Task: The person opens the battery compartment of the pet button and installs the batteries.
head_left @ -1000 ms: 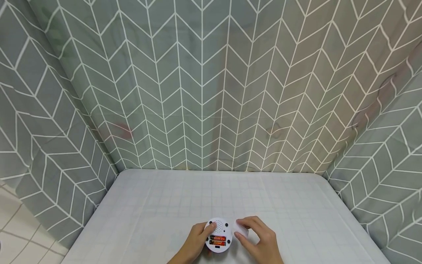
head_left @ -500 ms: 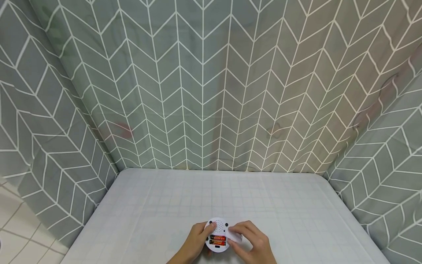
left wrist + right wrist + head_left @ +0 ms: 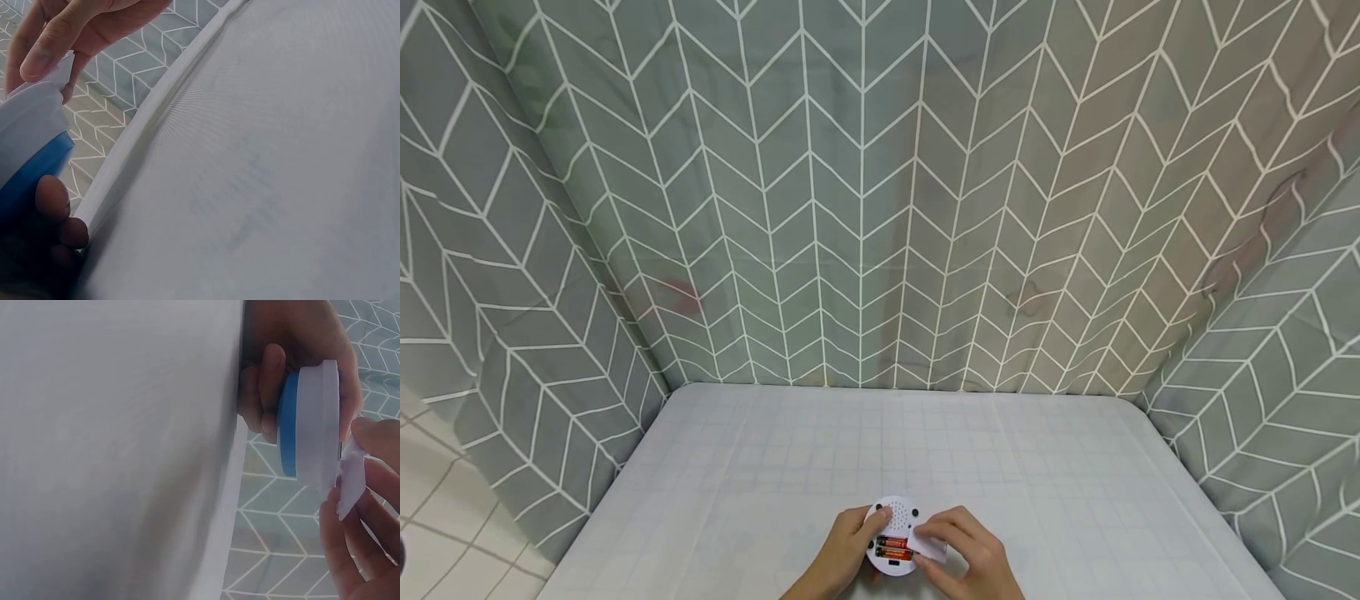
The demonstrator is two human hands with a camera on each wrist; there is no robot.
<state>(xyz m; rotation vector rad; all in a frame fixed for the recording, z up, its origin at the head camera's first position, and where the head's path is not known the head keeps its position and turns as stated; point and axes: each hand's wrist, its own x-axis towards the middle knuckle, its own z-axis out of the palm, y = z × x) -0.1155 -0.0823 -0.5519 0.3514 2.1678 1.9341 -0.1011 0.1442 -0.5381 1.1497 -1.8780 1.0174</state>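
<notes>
My left hand [image 3: 842, 546] grips a round white device [image 3: 898, 510] by its left side, thumb on the perforated face. In the right wrist view the device shows a blue band [image 3: 288, 428] on its far side. Two red-and-black batteries [image 3: 892, 553] lie in its uncovered compartment. Between thumb and fingers my right hand [image 3: 973, 554] pinches a small white battery cover [image 3: 931, 547], held tilted at the right edge of the compartment. From the right wrist, the cover [image 3: 352, 484] meets the device's face at an angle; whether it touches the slot is hard to tell.
A white cloth with faint grid lines covers the table [image 3: 760, 467]. Grey-green curtains [image 3: 861, 208] with white chevron lines stand behind and on both sides. Pale floor tiles [image 3: 445, 492] show at the lower left.
My right hand has moved left with the battery cover, from beside the device to its compartment's right edge. The left hand and device have hardly moved.
</notes>
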